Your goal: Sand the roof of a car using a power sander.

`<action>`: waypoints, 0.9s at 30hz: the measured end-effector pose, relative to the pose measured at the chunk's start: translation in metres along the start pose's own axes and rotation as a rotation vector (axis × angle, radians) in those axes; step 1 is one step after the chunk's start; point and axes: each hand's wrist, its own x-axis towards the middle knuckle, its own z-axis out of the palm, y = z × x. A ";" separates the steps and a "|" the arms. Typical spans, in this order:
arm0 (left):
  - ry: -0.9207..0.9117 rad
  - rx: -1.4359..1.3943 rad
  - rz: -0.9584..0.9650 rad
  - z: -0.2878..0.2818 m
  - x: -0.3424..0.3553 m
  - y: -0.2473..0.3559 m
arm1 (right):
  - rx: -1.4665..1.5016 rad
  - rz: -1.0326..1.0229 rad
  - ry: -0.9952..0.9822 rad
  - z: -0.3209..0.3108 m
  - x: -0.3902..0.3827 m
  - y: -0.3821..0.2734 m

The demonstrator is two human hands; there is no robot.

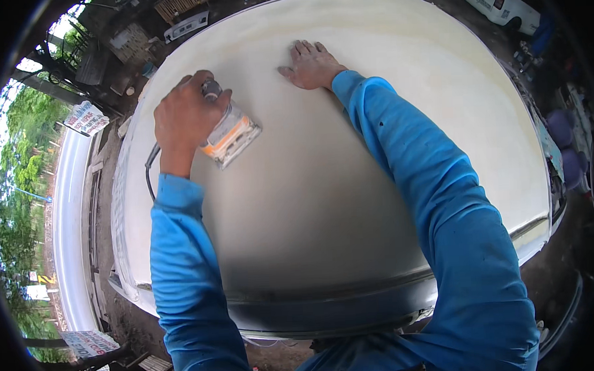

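My left hand (187,121) is wrapped round the top of an electric sheet sander (232,136), which has an orange stripe and a dusty pale base. The sander's pad lies against a large cream-white vehicle panel (310,178). From behind my left wrist a dark power cord (149,172) hangs down over the panel. Farther up and to the right, my right hand (312,67) rests flat on the panel with its fingers spread, holding nothing. Dust coats its fingertips. Smooth greyish and yellowish patches show on the panel's surface.
Along the panel's near side runs a dark grooved edge (328,297). A white vehicle (498,1) stands at the far right. Purple chairs (563,134) are on the right, beside assorted clutter. Hand-lettered signs (86,118) and greenery (27,144) appear on the left.
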 end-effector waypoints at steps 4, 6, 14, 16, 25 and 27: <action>-0.014 0.084 -0.029 0.032 0.057 -0.013 | -0.033 -0.023 0.003 0.000 -0.033 -0.010; -0.024 0.098 -0.035 0.042 0.072 -0.016 | -0.031 -0.119 0.077 0.000 -0.079 -0.022; -0.093 0.093 -0.058 0.017 0.039 -0.010 | 0.172 -0.364 0.110 -0.051 -0.296 -0.081; -0.059 0.057 -0.006 0.001 0.006 -0.001 | 0.187 -0.385 0.054 -0.060 -0.330 -0.090; 0.005 -0.198 0.316 -0.077 -0.157 0.075 | 0.569 -0.507 -0.076 -0.095 -0.409 -0.086; 0.016 -0.214 0.375 -0.078 -0.163 0.096 | 1.058 -0.377 -0.188 -0.102 -0.418 -0.087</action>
